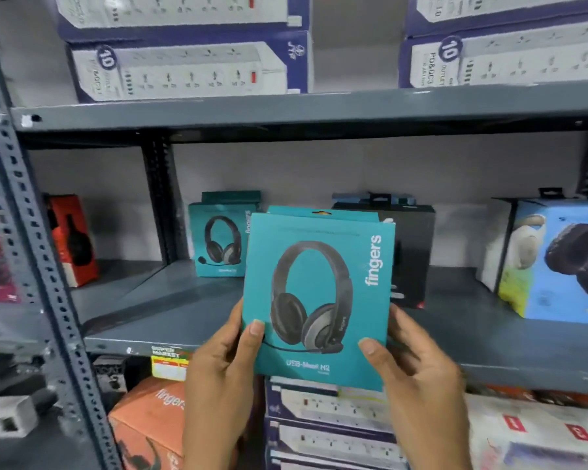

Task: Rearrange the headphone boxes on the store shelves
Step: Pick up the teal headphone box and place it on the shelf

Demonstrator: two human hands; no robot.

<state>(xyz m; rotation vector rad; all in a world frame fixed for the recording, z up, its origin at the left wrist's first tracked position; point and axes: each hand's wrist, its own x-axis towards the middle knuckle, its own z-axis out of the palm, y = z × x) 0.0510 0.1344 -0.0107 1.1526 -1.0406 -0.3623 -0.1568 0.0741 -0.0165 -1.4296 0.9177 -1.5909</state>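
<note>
Head view: the only view.
Held box: teal Fingers headset box (319, 300), upright, printed front toward the camera, raised in front of the middle shelf's front edge (286, 337) and off the shelf surface.
Left hand (218, 378): closed on the box's lower left edge, thumb across the front face, fingers hidden behind.
Right hand (418, 378): closed on the lower right edge, thumb on the front face near the bottom corner, fingers behind (both thumbs pressing flat).
Matching box: second teal headset box (218, 242), standing upright toward the back of the same shelf, left of centre, with another teal pack just behind it.
Other stock on that shelf: black box (416, 252) at the back, directly behind the held one; blue headphone box (557, 262) toward the right end; red box (73, 242) in the neighbouring bay to the left.
Above and below: power strip boxes (184, 69) on the upper shelf; more power strip boxes (330, 408) and an orange Fingers box (146, 422) on the shelf below.
Step in hand (a judgement): carrying the teal box to a spot on the middle shelf, likely beside its match.
Doing it well: kept upright and gripped low on both edges; base set down flat on bare shelf, front face outward, squared to the front edge; slid in beside the matching box without knocking the black box behind.
</note>
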